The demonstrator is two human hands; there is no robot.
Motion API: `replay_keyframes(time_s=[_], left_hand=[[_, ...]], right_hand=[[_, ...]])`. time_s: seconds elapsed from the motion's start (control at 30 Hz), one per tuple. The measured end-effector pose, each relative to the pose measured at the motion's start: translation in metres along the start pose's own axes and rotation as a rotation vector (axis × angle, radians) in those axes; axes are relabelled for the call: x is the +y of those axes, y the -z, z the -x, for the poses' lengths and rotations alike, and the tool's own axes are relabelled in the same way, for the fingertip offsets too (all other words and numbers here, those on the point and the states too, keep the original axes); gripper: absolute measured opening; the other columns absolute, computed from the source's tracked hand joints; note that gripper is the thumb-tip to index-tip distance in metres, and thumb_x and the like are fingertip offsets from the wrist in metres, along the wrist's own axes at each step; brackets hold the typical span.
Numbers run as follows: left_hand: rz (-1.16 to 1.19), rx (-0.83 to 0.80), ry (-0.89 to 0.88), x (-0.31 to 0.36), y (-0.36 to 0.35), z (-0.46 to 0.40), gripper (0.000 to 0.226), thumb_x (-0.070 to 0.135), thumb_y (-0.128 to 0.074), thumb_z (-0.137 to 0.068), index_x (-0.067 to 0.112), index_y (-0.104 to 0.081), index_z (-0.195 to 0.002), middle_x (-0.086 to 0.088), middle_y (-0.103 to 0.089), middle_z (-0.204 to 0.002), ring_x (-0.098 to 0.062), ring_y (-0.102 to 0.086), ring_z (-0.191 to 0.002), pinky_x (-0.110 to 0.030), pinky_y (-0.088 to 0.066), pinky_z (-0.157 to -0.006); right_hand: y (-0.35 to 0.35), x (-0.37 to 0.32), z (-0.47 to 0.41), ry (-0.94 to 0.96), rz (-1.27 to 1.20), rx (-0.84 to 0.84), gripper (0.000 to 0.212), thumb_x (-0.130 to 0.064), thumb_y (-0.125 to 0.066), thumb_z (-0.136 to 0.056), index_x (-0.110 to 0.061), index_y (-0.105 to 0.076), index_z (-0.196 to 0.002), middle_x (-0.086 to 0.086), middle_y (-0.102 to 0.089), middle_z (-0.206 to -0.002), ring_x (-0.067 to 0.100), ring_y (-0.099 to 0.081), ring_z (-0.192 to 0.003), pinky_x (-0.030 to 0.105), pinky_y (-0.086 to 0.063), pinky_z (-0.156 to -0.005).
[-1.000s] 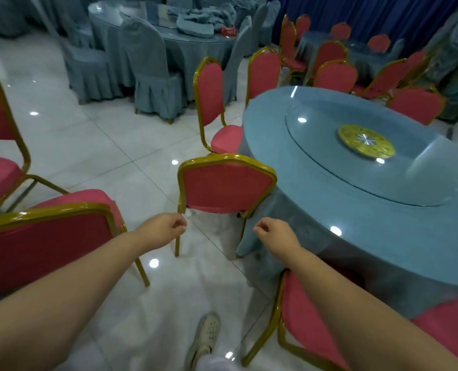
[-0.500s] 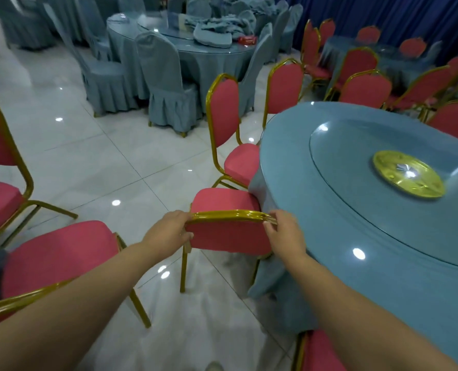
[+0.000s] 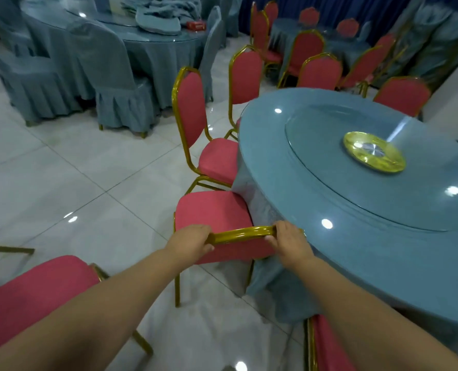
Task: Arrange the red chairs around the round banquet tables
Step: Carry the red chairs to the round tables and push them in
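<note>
A red chair [image 3: 211,210] with a gold frame stands right in front of me, its seat touching the blue cloth of the round banquet table [image 3: 303,183]. My left hand [image 3: 189,241] grips the left end of its gold top rail. My right hand [image 3: 289,242] grips the right end. Beyond it a second red chair [image 3: 217,159] sits with its seat under the table edge, and a third red chair [image 3: 245,73] stands farther round. More red chairs line the table's far side.
A loose red chair [image 3: 32,295] stands at my lower left and another red chair [image 3: 329,349] at the table by my right arm. A gold turntable hub [image 3: 374,152] sits on the glass top. Blue-covered chairs [image 3: 120,89] ring a far table.
Both hands reached forward and took hold of the chair's top rail. I have stepped closer, and the chair now stands with its seat against the tablecloth.
</note>
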State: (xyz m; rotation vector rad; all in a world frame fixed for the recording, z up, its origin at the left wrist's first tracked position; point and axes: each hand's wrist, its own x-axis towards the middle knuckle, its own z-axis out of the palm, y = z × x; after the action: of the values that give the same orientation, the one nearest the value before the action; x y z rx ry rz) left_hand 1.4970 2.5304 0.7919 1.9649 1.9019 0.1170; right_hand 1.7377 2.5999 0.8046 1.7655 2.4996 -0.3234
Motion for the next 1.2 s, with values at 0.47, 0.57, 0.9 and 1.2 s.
replay_keyframes(time_s=[0.47,0.57,0.9,1.2], left_hand=[[-0.17,-0.199,-0.413,-0.101,0.026,0.063,0.018,0.038,-0.053,-0.092,0.022,-0.048,-0.098,0.004,-0.052,-0.092,-0.013,-0.05,-0.083,-0.027,-0.043,-0.072],[-0.207,-0.247,-0.462,-0.132,0.037,0.072,0.019,0.041,-0.055,-0.091,0.026,-0.048,-0.099,0.01,-0.049,-0.09,-0.01,-0.047,-0.082,-0.023,-0.037,-0.07],[-0.337,-0.302,-0.476,-0.189,0.058,0.095,0.018,0.033,-0.05,-0.094,0.027,-0.05,-0.111,0.009,-0.058,-0.102,-0.007,-0.049,-0.08,-0.021,-0.034,-0.065],[-0.436,-0.165,-0.455,-0.191,0.06,0.092,0.018,0.02,-0.045,-0.095,0.027,-0.052,-0.111,0.007,-0.059,-0.104,-0.011,-0.056,-0.092,-0.028,-0.049,-0.078]], right_hand=[[-0.033,-0.12,0.086,-0.151,0.043,0.031,0.038,-0.044,-0.043,-0.096,-0.011,-0.049,-0.113,0.006,-0.052,-0.118,0.022,-0.044,-0.112,0.03,-0.028,-0.1],[-0.036,-0.15,0.094,-0.129,-0.005,0.001,0.041,-0.049,-0.046,-0.093,-0.012,-0.048,-0.111,0.005,-0.051,-0.116,0.02,-0.042,-0.109,0.03,-0.036,-0.089],[-0.035,-0.226,0.119,-0.03,0.178,-0.046,0.049,-0.058,-0.039,-0.093,-0.014,-0.048,-0.112,0.006,-0.056,-0.112,0.025,-0.054,-0.103,0.034,-0.04,-0.071],[-0.045,-0.264,0.139,-0.016,0.162,-0.09,0.048,-0.059,-0.034,-0.094,-0.014,-0.05,-0.101,0.006,-0.058,-0.09,0.025,-0.056,-0.078,0.034,-0.037,-0.061]])
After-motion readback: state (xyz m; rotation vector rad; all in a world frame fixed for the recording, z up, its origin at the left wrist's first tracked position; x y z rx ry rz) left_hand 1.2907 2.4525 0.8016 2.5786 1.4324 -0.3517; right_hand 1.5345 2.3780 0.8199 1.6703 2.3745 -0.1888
